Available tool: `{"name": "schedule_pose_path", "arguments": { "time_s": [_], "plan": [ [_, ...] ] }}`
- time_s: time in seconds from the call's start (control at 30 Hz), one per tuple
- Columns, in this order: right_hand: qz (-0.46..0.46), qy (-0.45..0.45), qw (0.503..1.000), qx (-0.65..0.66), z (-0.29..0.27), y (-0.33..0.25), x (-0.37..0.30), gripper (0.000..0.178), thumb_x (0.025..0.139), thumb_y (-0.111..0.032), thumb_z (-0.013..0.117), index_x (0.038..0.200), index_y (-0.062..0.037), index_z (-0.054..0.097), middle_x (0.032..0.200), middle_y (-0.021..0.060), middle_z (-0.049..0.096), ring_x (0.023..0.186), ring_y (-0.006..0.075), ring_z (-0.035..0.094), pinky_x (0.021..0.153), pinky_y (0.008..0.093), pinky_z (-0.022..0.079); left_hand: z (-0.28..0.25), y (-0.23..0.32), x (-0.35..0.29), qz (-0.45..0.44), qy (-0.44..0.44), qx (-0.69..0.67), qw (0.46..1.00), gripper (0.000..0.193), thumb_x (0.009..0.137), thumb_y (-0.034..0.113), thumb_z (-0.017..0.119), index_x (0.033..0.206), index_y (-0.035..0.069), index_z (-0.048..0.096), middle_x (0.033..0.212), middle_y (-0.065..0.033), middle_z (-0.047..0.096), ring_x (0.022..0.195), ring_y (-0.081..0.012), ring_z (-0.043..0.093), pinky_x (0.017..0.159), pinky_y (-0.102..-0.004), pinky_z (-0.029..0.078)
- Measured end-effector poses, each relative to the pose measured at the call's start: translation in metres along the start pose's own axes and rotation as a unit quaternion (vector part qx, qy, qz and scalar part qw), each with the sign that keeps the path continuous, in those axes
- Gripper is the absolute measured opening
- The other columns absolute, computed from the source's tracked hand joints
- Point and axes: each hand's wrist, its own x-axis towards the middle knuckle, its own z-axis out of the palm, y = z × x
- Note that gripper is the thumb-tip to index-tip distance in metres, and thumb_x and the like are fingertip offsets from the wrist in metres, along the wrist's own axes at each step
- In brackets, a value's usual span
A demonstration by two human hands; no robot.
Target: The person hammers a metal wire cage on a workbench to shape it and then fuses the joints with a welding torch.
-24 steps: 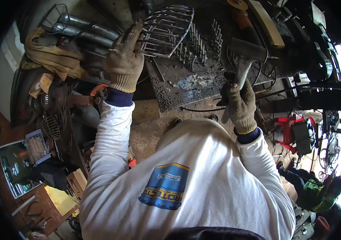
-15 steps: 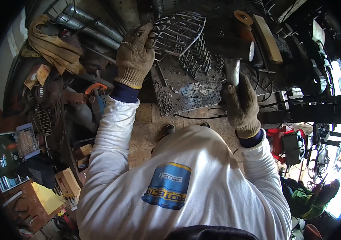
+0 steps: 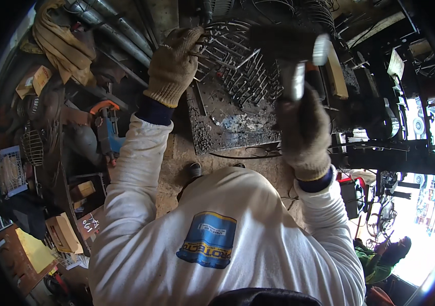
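My left hand [image 3: 174, 65], in a knitted tan glove, grips the near edge of a curved wire grille [image 3: 222, 45]. The grille lies over or just above a bed of upright metal pins [image 3: 252, 84] on a dark worktable [image 3: 208, 125]; whether it touches them I cannot tell. My right hand [image 3: 305, 133], gloved alike, is closed round the handle of a hammer [image 3: 321, 49]. Its dark head, blurred by motion, is raised and hides the grille's right end and some of the pins. A bright metal face shows at the head's right end.
Long metal pipes [image 3: 118, 23] and a tan cloth [image 3: 64, 43] lie at the far left. An orange-and-blue clamp-like tool [image 3: 106, 127] is beside my left forearm. A wooden bar [image 3: 335, 71] lies right of the hammer. Another person [image 3: 383, 260] is at the lower right.
The hammer has come up closer to the view, its head shifting toward the far side. My left hand still holds the grille, which looks flatter over the pins. The whole view has shifted slightly.
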Motion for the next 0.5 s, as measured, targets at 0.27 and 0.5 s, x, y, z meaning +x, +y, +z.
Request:
{"name": "schedule_pose_path", "arguments": {
  "time_s": [0.27, 0.5],
  "plan": [
    [0.022, -0.042, 0.990, -0.132, 0.001, 0.006, 0.007, 0.033, 0.093, -0.009, 0.063, 0.123, 0.0027, 0.055, 0.098, 0.0123, 0.068, 0.088, 0.0170, 0.065, 0.076, 0.0304, 0.052, 0.004, -0.004, -0.011, -0.004, -0.006, 0.014, 1.000, 0.037, 0.088, 0.010, 0.063, 0.125, 0.008, 0.061, 0.114, -0.0077, 0.069, 0.087, -0.0252, 0.071, 0.072, -0.0331, 0.058],
    [0.073, 0.004, 0.997, -0.019, -0.011, -0.025, 0.013, 0.031, 0.094, -0.008, 0.059, 0.123, 0.0035, 0.055, 0.092, 0.0099, 0.065, 0.079, 0.0132, 0.059, 0.073, 0.0297, 0.050, 0.000, -0.001, -0.010, -0.059, -0.037, -0.129, 0.989, 0.038, 0.088, -0.002, 0.057, 0.126, 0.002, 0.060, 0.109, -0.0086, 0.070, 0.085, -0.0145, 0.070, 0.066, -0.0278, 0.058]
  ]
}}
